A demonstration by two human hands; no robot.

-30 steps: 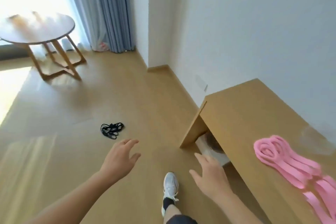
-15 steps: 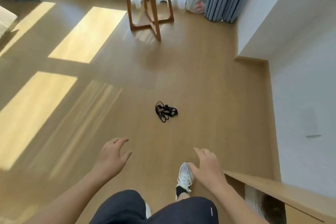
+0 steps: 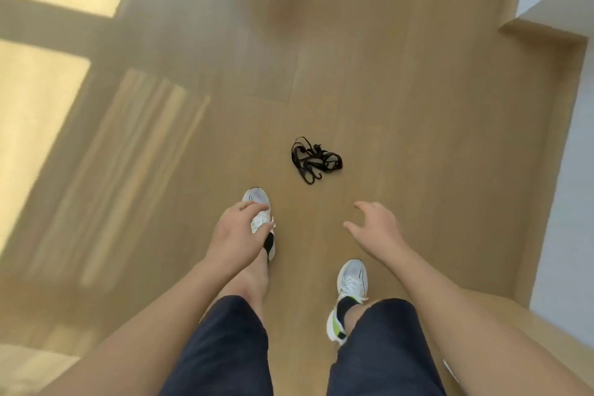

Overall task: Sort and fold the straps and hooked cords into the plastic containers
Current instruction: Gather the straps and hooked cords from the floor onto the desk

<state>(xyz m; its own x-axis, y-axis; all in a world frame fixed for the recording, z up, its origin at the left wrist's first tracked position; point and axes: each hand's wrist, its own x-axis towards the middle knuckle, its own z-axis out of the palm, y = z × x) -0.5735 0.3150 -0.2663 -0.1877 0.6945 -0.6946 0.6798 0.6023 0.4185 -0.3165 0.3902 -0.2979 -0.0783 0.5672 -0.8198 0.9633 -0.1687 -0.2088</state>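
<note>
A tangled bundle of black hooked cords [image 3: 315,159] lies on the wooden floor [image 3: 418,138], just ahead of my feet. My left hand [image 3: 236,231] hangs above my left shoe with fingers loosely curled and nothing in it. My right hand [image 3: 374,228] is held out a short way below and to the right of the cords, fingers spread, holding nothing. No plastic container is in view.
My two white shoes [image 3: 350,283] stand on the floor below the cords. A white wall with a jutting corner [image 3: 553,26] runs along the right. A wooden surface edge [image 3: 520,328] shows at lower right. Sunlit patches [image 3: 38,112] lie on the floor at left.
My view has turned away from the bench with the pink straps and tilted down at the floor. I have stepped closer to the black cords; both hands stay empty.
</note>
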